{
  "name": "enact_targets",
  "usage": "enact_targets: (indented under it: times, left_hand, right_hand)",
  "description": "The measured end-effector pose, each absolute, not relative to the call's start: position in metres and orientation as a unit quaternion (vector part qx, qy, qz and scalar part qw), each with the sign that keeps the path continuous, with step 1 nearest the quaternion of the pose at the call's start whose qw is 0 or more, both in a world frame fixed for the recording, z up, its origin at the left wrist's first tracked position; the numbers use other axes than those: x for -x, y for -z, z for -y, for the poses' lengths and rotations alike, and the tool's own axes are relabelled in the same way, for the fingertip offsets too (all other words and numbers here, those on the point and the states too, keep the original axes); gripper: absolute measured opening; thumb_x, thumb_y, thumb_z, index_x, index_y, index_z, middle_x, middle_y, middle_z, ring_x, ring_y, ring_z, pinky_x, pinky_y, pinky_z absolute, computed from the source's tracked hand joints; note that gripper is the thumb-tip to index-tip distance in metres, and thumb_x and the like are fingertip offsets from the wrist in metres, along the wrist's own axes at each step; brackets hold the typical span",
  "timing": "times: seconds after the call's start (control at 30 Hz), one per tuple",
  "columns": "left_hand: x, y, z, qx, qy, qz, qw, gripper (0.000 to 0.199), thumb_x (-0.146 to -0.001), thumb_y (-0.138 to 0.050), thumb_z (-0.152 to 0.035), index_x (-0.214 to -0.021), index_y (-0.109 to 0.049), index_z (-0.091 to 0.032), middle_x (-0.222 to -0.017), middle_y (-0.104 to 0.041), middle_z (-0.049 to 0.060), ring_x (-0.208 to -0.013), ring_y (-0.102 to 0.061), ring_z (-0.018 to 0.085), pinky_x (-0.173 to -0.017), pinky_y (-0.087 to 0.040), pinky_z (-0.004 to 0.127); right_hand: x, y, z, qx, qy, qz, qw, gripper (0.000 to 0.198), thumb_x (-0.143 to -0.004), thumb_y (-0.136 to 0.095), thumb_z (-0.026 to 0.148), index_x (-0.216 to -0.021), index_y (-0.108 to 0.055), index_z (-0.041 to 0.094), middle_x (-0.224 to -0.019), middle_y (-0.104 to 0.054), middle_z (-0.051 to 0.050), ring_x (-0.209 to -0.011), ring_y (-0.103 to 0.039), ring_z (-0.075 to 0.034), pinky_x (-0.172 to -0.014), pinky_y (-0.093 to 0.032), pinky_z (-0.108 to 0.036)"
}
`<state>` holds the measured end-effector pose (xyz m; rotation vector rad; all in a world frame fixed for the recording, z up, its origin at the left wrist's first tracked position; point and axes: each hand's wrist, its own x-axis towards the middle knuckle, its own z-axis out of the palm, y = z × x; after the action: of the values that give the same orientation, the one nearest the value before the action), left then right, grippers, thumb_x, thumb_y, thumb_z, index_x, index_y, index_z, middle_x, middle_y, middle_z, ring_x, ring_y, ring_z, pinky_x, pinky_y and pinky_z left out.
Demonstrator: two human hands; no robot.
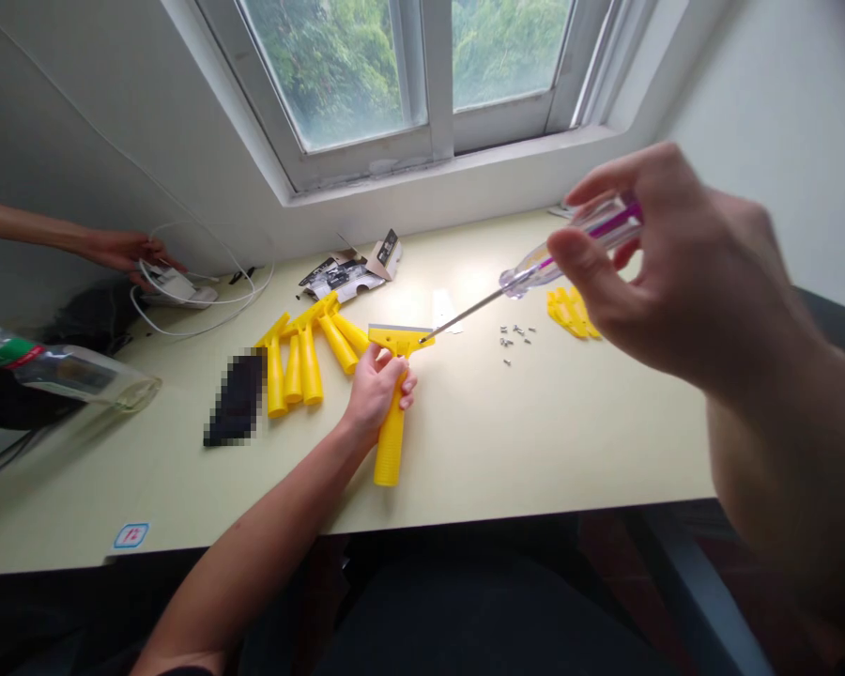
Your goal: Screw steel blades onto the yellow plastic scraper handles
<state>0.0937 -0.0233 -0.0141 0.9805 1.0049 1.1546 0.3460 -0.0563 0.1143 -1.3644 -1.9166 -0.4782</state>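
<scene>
My left hand (378, 387) is closed round the neck of a yellow scraper (389, 449), whose metal blade (401, 330) faces the window. In my right hand (676, 253) is a screwdriver (528, 272) with a clear and purple handle, gripped between thumb and fingers. Its tip meets the right end of the scraper's head; whether it sits in a screw is too small to tell. Several small screws (514, 330) lie loose to the right. Beyond them are yellow plastic pieces (570, 312), partly behind my right hand. A pale flat blade-like piece (447, 310) lies behind the scraper.
Several yellow scraper handles (311, 366) lie left of my hand, beside a pixelated dark object (236, 399). Torn packaging (345, 274) rests near the wall. At far left, another person's hand (130, 255) touches a white power strip (179, 286) with cables; a plastic bottle (77, 371) lies nearer.
</scene>
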Motion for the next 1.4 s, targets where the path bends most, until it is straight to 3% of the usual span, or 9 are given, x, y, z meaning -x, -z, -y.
enact_targets:
  times: [0.1, 0.2, 0.33, 0.47, 0.6, 1.07, 1.17, 1.3, 1.4]
  left_hand:
    - [-0.095, 0.013, 0.024, -0.424, -0.508, -0.44, 0.607, 0.033, -0.068, -0.066, -0.019, -0.096, -0.048, -0.022, -0.073, -0.044, -0.008, -0.048, -0.045, 0.004, -0.034, -0.032, 0.014]
    - [-0.095, 0.011, 0.026, -0.429, -0.516, -0.433, 0.602, 0.029, -0.069, -0.066, -0.02, -0.093, -0.048, -0.021, -0.072, -0.043, -0.008, -0.048, -0.045, 0.004, -0.034, -0.032, 0.015]
    - [-0.095, 0.009, 0.026, -0.426, -0.528, -0.428, 0.597, 0.029, -0.07, -0.066, -0.02, -0.092, -0.048, -0.021, -0.075, -0.045, -0.007, -0.047, -0.045, 0.004, -0.033, -0.032, 0.015]
    - [-0.094, 0.009, 0.027, -0.432, -0.531, -0.42, 0.596, 0.027, -0.071, -0.065, -0.019, -0.091, -0.046, -0.021, -0.075, -0.045, -0.007, -0.048, -0.045, 0.003, -0.034, -0.033, 0.014]
    - [-0.093, 0.008, 0.027, -0.421, -0.538, -0.419, 0.599, 0.029, -0.071, -0.066, -0.02, -0.092, -0.046, -0.021, -0.076, -0.046, -0.007, -0.047, -0.045, 0.003, -0.034, -0.033, 0.014]
    - [-0.089, 0.005, 0.023, -0.392, -0.546, -0.41, 0.617, 0.028, -0.068, -0.065, -0.018, -0.083, -0.042, -0.021, -0.069, -0.043, -0.009, -0.048, -0.043, 0.003, -0.035, -0.03, 0.013]
    - [-0.09, 0.006, 0.024, -0.397, -0.538, -0.407, 0.622, 0.026, -0.069, -0.065, -0.019, -0.085, -0.044, -0.021, -0.068, -0.043, -0.008, -0.048, -0.043, 0.004, -0.035, -0.03, 0.013]
    - [-0.091, 0.006, 0.026, -0.386, -0.539, -0.405, 0.63, 0.028, -0.069, -0.066, -0.019, -0.084, -0.043, -0.021, -0.068, -0.042, -0.008, -0.048, -0.042, 0.003, -0.035, -0.029, 0.013]
    - [-0.091, 0.006, 0.026, -0.381, -0.539, -0.397, 0.637, 0.027, -0.068, -0.066, -0.019, -0.085, -0.045, -0.02, -0.07, -0.042, -0.008, -0.048, -0.042, 0.003, -0.035, -0.03, 0.013]
  right_hand:
    - [-0.356, -0.121, 0.056, 0.451, 0.095, 0.828, 0.32, 0.051, -0.098, -0.042, 0.054, -0.137, -0.042, 0.022, -0.111, -0.068, -0.006, -0.086, -0.071, -0.02, -0.069, -0.059, -0.035]
    - [-0.362, -0.125, 0.06, 0.478, 0.164, 0.799, 0.325, 0.046, -0.097, -0.041, 0.057, -0.123, -0.055, 0.022, -0.088, -0.069, -0.001, -0.079, -0.071, -0.02, -0.065, -0.058, -0.034]
    - [-0.367, -0.128, 0.068, 0.437, 0.155, 0.843, 0.272, 0.053, -0.098, -0.036, 0.058, -0.138, -0.044, 0.024, -0.117, -0.066, -0.004, -0.099, -0.069, -0.022, -0.08, -0.058, -0.04]
    - [-0.366, -0.125, 0.073, 0.463, 0.164, 0.813, 0.313, 0.045, -0.097, -0.041, 0.056, -0.132, -0.05, 0.027, -0.088, -0.068, 0.001, -0.075, -0.07, -0.018, -0.065, -0.057, -0.033]
    - [-0.364, -0.121, 0.075, 0.444, 0.097, 0.844, 0.285, 0.053, -0.096, -0.041, 0.055, -0.143, -0.036, 0.032, -0.115, -0.065, -0.002, -0.088, -0.07, -0.02, -0.072, -0.059, -0.037]
    - [-0.362, -0.117, 0.073, 0.435, 0.104, 0.839, 0.308, 0.051, -0.093, -0.049, 0.053, -0.136, -0.044, 0.028, -0.11, -0.066, -0.003, -0.081, -0.069, -0.018, -0.065, -0.058, -0.033]
    - [-0.359, -0.119, 0.073, 0.46, 0.137, 0.808, 0.341, 0.037, -0.095, -0.05, 0.05, -0.123, -0.053, 0.026, -0.088, -0.067, 0.001, -0.072, -0.068, -0.017, -0.06, -0.056, -0.03]
    - [-0.357, -0.122, 0.072, 0.418, 0.095, 0.845, 0.32, 0.048, -0.093, -0.051, 0.05, -0.133, -0.045, 0.025, -0.112, -0.065, -0.004, -0.087, -0.069, -0.019, -0.068, -0.058, -0.034]
    - [-0.356, -0.123, 0.07, 0.435, 0.151, 0.822, 0.335, 0.039, -0.092, -0.054, 0.051, -0.122, -0.054, 0.026, -0.087, -0.068, 0.001, -0.074, -0.069, -0.017, -0.06, -0.056, -0.03]
